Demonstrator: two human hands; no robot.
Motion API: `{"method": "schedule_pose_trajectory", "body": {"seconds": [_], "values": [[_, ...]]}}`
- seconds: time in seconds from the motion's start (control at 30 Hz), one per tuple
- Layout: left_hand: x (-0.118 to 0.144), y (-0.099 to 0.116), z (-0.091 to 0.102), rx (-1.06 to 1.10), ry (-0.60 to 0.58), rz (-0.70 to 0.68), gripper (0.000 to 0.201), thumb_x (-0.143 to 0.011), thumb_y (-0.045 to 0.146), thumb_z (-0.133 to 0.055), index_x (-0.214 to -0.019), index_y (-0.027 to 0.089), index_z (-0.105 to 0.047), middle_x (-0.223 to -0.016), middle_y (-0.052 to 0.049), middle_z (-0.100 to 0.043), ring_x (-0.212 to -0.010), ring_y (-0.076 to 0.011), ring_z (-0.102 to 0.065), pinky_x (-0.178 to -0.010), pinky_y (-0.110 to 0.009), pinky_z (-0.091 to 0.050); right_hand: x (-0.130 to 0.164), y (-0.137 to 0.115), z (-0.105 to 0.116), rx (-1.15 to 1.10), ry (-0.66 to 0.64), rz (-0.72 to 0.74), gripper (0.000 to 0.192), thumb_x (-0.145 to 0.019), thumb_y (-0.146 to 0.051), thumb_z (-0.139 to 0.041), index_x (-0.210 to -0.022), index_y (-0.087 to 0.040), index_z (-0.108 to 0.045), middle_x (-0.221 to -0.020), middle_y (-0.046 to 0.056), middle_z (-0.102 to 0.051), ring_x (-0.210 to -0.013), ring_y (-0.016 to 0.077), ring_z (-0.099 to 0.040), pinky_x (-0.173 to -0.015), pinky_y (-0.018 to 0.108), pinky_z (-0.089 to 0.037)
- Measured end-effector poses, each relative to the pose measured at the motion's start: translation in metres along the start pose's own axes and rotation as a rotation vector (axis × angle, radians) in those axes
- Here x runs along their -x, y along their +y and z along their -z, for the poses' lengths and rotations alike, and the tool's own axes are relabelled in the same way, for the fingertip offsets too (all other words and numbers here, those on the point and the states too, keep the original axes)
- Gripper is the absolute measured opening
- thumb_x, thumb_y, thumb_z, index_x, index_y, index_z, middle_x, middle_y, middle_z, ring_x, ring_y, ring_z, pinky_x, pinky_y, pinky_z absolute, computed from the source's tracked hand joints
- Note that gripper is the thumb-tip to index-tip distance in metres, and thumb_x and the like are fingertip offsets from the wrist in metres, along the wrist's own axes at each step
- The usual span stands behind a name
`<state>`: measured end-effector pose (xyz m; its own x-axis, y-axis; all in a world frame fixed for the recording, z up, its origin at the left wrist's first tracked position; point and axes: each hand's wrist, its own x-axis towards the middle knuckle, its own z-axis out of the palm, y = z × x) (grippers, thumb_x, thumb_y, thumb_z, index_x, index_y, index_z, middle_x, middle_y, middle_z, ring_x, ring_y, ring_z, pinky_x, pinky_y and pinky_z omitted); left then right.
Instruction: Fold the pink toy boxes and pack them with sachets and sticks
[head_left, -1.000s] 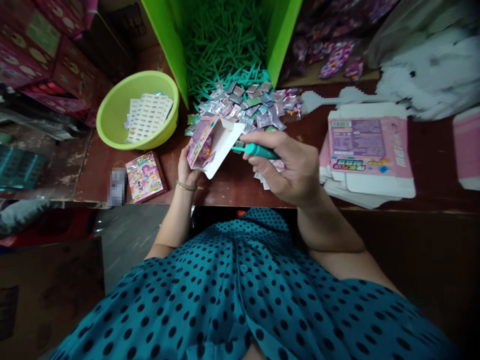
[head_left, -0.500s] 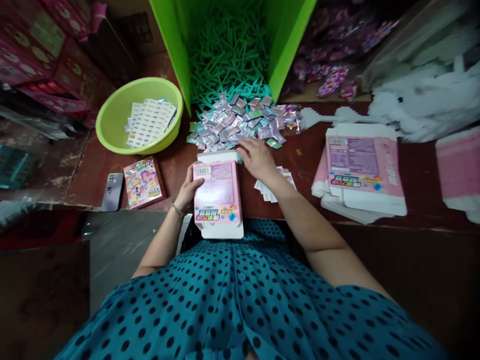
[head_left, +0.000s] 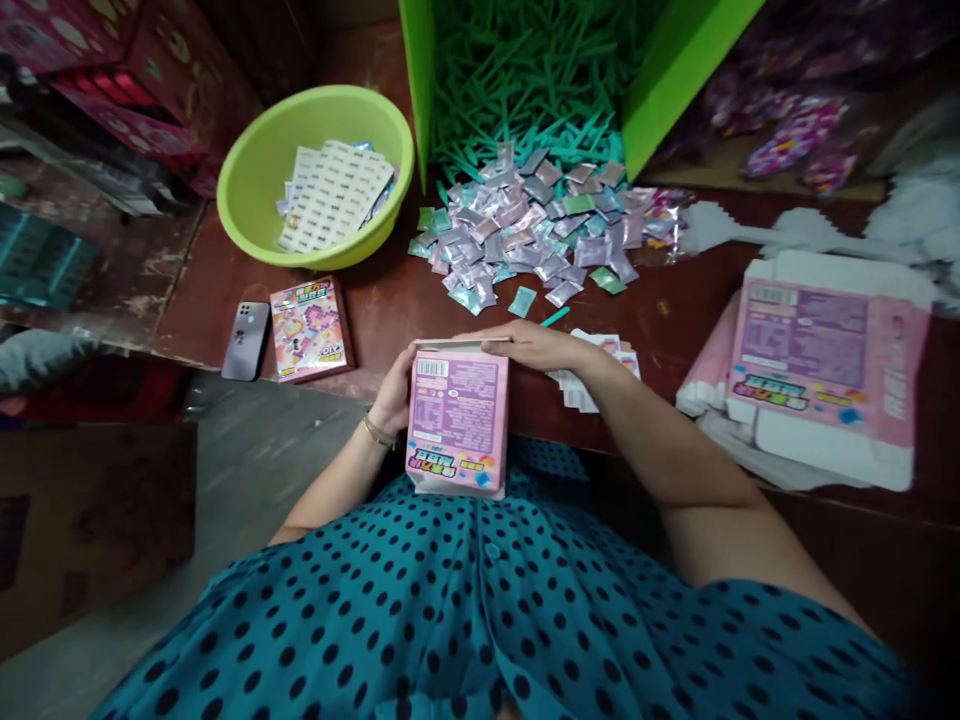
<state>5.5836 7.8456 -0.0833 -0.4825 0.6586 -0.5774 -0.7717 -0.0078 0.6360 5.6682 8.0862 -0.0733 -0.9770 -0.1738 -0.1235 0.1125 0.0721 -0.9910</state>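
A pink and purple printed carton [head_left: 456,425] is held upright-tilted near the table's front edge, close to my shirt. My left hand [head_left: 393,392] is closed round its left side, with the fingers partly hidden behind it. Across the carton's far end lies my right hand [head_left: 534,345], its fingertips gripping the folded white flap [head_left: 457,346]. Beyond my right hand, a teal stick [head_left: 556,317] and a teal sachet [head_left: 522,301] lie on the table, in front of a heap of small shiny sachets [head_left: 517,225]. Small printed cards [head_left: 581,395] lie beside my right forearm.
A yellow-green basin [head_left: 240,205] with printed sheets stands back left. Before it are a phone [head_left: 246,341] and a finished-looking box [head_left: 309,330]. A green bin [head_left: 675,95] holds teal sticks. Flat pink cartons [head_left: 825,350] are stacked right.
My right hand has moved from the sachet heap to the carton's far end. The far flap, which stuck out flat, is now folded up. The view has shifted.
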Motion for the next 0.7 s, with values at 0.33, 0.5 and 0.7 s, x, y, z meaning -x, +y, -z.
{"method": "schedule_pose_trajectory", "body": {"seconds": [0.33,0.5,0.7], "values": [[0.001,0.007,-0.012,-0.029,-0.008,-0.100,0.045,-0.082,0.038,-0.066,-0.121,0.017,-0.070,-0.107,-0.007,-0.078,-0.105,-0.0291,-0.072,-0.089,-0.040,-0.057,0.008,-0.015,-0.018,0.000,0.069,-0.058,0.039,-0.090,-0.057,-0.067,-0.118,-0.032,-0.079,-0.118,0.000,-0.078,-0.111,0.0255,-0.071,-0.103,0.043,-0.054],[0.013,-0.007,-0.023,-0.065,0.095,-0.247,0.055,-0.092,0.051,-0.066,-0.140,0.027,-0.058,-0.114,-0.005,-0.075,-0.104,-0.0232,-0.071,-0.091,-0.036,-0.055,0.012,-0.015,-0.013,0.190,0.037,-0.023,0.039,-0.097,-0.046,-0.059,-0.131,-0.033,-0.073,-0.134,-0.001,-0.072,-0.127,0.0252,-0.065,-0.114,0.043,-0.048],[0.014,-0.022,-0.009,-0.288,0.038,-0.434,0.040,-0.091,0.059,-0.066,-0.104,0.022,-0.071,-0.120,-0.008,-0.071,-0.104,-0.0208,-0.067,-0.093,-0.033,-0.052,0.035,-0.008,-0.023,0.263,-0.029,0.109,0.043,-0.098,-0.046,-0.058,-0.136,-0.029,-0.070,-0.142,0.003,-0.067,-0.134,0.0244,-0.060,-0.119,0.043,-0.045]]}}
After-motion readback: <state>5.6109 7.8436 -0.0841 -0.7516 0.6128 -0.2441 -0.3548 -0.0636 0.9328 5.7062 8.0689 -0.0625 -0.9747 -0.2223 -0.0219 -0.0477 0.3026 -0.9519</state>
